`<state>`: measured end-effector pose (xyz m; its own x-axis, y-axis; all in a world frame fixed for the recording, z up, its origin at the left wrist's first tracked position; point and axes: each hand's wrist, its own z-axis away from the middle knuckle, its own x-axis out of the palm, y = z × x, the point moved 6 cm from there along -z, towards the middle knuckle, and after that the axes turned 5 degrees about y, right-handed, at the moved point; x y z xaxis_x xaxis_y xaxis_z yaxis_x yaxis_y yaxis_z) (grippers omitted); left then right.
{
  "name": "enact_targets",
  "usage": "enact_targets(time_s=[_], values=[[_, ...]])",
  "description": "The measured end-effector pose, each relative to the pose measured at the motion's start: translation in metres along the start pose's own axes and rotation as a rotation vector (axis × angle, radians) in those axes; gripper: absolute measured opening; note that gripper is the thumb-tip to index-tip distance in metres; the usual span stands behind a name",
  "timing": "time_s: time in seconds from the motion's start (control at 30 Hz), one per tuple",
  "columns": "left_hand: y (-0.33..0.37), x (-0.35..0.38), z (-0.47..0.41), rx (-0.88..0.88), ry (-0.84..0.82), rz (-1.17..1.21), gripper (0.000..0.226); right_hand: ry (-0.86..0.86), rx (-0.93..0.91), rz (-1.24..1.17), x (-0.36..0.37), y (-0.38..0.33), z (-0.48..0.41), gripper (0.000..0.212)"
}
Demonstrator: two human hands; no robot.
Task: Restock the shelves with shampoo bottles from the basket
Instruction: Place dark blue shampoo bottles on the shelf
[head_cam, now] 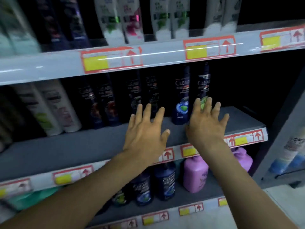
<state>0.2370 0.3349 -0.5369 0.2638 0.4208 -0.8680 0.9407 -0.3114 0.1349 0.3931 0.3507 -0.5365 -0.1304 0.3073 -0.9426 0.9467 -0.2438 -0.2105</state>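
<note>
Dim store aisle, grey middle shelf [69, 149] with red-and-yellow price tags [166, 154] along its edge. Both hands hover over it, fingers spread, holding nothing: left hand [145, 131], right hand [206, 123]. Dark shampoo bottles [181, 96] stand at that shelf's back, purple jugs [195, 174] below it.

Price labels: red-bordered, each with a yellow block and a red up-arrow, print blurred. Three [112, 59] sit along the front edge of the upper shelf [41, 66]. More [247, 138] line the front edge of the middle shelf [66, 151]. Others [190, 209] are on the lowest rail.

Two lilac jugs [196, 174] stand side by side at the right end of the lower shelf [206, 195].

Grey upright panel [280, 129] at the right edge. Beyond it, a black cable [287, 173]. Pale floor [280, 204] below.
</note>
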Motion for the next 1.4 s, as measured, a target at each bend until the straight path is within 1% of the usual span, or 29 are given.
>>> enact_targets(time_s=[0.07, 0.17, 0.27, 0.33, 0.4, 0.47, 0.53, 0.57, 0.6, 0.63, 0.7, 0.77, 0.83, 0.9, 0.97, 1.03, 1.1, 1.17, 1.2, 1.23, 1.27, 1.33, 1.4], values=[[-0.021, -0.029, 0.042, 0.039, -0.032, -0.042, 0.066, -0.040, -0.104, 0.003, -0.016, -0.032, 0.041, 0.075], [-0.070, -0.068, 0.117, -0.025, -0.173, 0.016, 0.066, -0.080, -0.270, 0.009, -0.033, -0.076, 0.115, 0.072], [-0.120, -0.095, 0.200, -0.069, -0.278, 0.009, 0.069, -0.140, -0.402, -0.001, -0.030, -0.103, 0.207, 0.077], [-0.148, -0.109, 0.254, -0.148, -0.330, 0.050, 0.062, -0.200, -0.460, -0.024, -0.018, -0.109, 0.262, 0.077], [-0.170, -0.117, 0.300, -0.237, -0.394, 0.127, 0.055, -0.320, -0.466, -0.085, -0.007, -0.115, 0.310, 0.074], [-0.190, -0.120, 0.336, -0.338, -0.446, 0.187, 0.048, -0.424, -0.418, -0.219, 0.007, -0.122, 0.344, 0.067], [-0.207, -0.120, 0.369, -0.465, -0.464, 0.248, 0.031, -0.536, -0.333, -0.340, 0.019, -0.127, 0.373, 0.053], [-0.212, -0.119, 0.384, -0.515, -0.481, 0.268, 0.020, -0.611, -0.284, -0.369, 0.026, -0.128, 0.387, 0.047], [-0.213, -0.118, 0.397, -0.547, -0.506, 0.291, 0.015, -0.682, -0.241, -0.372, 0.035, -0.127, 0.400, 0.046], [-0.210, -0.115, 0.406, -0.562, -0.536, 0.320, 0.016, -0.723, -0.220, -0.353, 0.044, -0.125, 0.409, 0.048], [-0.196, -0.111, 0.417, -0.565, -0.587, 0.374, 0.021, -0.725, -0.207, -0.308, 0.054, -0.125, 0.418, 0.059], [-0.178, -0.107, 0.418, -0.519, -0.628, 0.316, 0.025, -0.714, -0.175, -0.322, 0.060, -0.127, 0.420, 0.068], [-0.163, -0.101, 0.417, -0.469, -0.639, 0.229, 0.027, -0.744, -0.098, -0.388, 0.065, -0.126, 0.421, 0.069], [-0.155, -0.097, 0.417, -0.459, -0.628, 0.174, 0.034, -0.827, -0.014, -0.422, 0.070, -0.119, 0.423, 0.073], [-0.150, -0.097, 0.417, -0.461, -0.598, 0.141, 0.046, -0.864, 0.009, -0.366, 0.071, -0.106, 0.423, 0.078], [-0.145, -0.095, 0.418, -0.438, -0.569, 0.044, 0.070, -0.845, 0.025, -0.321, 0.069, -0.092, 0.421, 0.075], [-0.134, -0.091, 0.419, -0.388, -0.567, -0.080, 0.097, -0.852, 0.066, -0.376, 0.068, -0.083, 0.423, 0.067], [-0.127, -0.086, 0.415, -0.346, -0.577, -0.173, 0.110, -0.886, 0.132, -0.499, 0.072, -0.082, 0.427, 0.062], [-0.128, -0.085, 0.413, -0.348, -0.593, -0.189, 0.113, -0.903, 0.185, -0.593, 0.074, -0.084, 0.429, 0.059], [-0.130, -0.084, 0.409, -0.360, -0.610, -0.178, 0.110, -0.912, 0.235, -0.686, 0.075, -0.086, 0.431, 0.056], [-0.133, -0.084, 0.406, -0.379, -0.615, -0.147, 0.101, -0.912, 0.274, -0.765, 0.076, -0.087, 0.431, 0.052], [-0.141, -0.087, 0.401, -0.429, -0.605, -0.023, 0.069, -0.919, 0.341, -0.890, 0.076, -0.087, 0.431, 0.045], [-0.154, -0.090, 0.399, -0.522, -0.617, 0.182, 0.047, -0.963, 0.423, -0.978, 0.075, -0.083, 0.432, 0.038]])
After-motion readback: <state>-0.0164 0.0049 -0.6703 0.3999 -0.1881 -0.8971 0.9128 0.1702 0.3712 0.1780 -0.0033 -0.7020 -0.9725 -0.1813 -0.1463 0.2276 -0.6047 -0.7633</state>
